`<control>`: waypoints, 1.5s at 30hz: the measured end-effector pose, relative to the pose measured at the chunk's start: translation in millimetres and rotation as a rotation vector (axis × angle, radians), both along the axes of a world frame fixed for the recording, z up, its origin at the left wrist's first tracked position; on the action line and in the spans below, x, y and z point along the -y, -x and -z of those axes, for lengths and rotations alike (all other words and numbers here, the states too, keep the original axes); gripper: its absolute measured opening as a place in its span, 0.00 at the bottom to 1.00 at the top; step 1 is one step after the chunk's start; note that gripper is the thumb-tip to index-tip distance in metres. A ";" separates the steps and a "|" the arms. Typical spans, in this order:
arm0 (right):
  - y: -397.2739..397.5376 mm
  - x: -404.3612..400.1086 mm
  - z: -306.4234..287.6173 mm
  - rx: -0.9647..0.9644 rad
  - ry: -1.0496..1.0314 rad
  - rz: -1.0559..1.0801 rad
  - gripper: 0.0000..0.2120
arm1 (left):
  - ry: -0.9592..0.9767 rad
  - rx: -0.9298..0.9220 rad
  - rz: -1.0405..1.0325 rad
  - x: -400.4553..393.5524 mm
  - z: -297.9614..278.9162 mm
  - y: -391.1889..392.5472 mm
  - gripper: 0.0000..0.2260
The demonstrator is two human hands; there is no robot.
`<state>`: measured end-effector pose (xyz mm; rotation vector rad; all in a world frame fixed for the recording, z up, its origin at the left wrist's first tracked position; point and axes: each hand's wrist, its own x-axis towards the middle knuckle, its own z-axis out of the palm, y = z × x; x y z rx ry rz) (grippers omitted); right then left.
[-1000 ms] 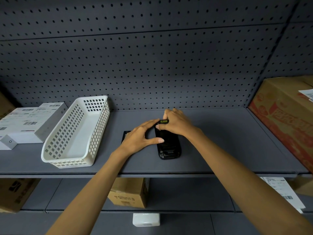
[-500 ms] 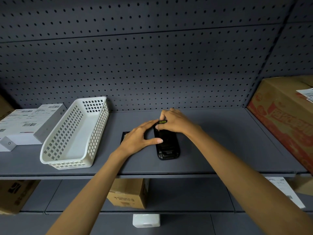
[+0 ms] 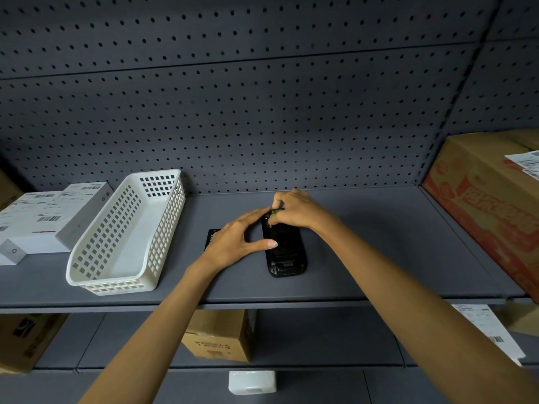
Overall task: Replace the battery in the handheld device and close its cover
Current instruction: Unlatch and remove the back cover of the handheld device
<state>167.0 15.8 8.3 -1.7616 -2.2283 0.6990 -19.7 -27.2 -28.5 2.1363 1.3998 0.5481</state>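
A black handheld device (image 3: 284,252) lies flat on the grey shelf (image 3: 379,258), its long side pointing away from me. My left hand (image 3: 233,239) grips its left edge, thumb resting across the device's middle. My right hand (image 3: 297,211) covers the far end, fingertips pinched on a small part with a yellow-green strip (image 3: 277,210). A flat black rectangle with white print (image 3: 212,237), probably a battery, lies on the shelf left of the device, mostly hidden under my left hand.
A white perforated basket (image 3: 122,237) stands left of the device, with white labelled boxes (image 3: 43,220) beyond it. A large cardboard box (image 3: 490,205) fills the shelf's right end. A pegboard wall backs the shelf. Cardboard boxes (image 3: 218,336) sit on the lower shelf.
Both hands stay on the device. The right fingertips have shifted slightly at the far end; the device has not visibly moved.
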 end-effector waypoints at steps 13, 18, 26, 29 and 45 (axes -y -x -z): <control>-22.9 -9.4 10.5 -0.230 0.037 -0.095 0.12 | 0.015 -0.016 -0.020 1.1 -2.6 0.1 0.41; -53.9 -7.5 14.3 -0.460 0.095 -0.138 0.16 | 0.012 -0.011 -0.025 1.2 -3.4 -1.9 0.38; -62.5 -5.0 25.7 -0.541 0.061 -0.155 0.20 | 0.001 -0.020 -0.027 2.4 -4.8 -2.9 0.38; -62.6 -5.3 28.0 -0.562 0.052 -0.152 0.20 | -0.001 -0.023 -0.024 2.5 -5.1 -2.6 0.38; -55.9 -8.1 37.8 -0.590 -0.051 -0.086 0.16 | 0.010 -0.022 -0.018 -0.1 -2.2 -1.3 0.41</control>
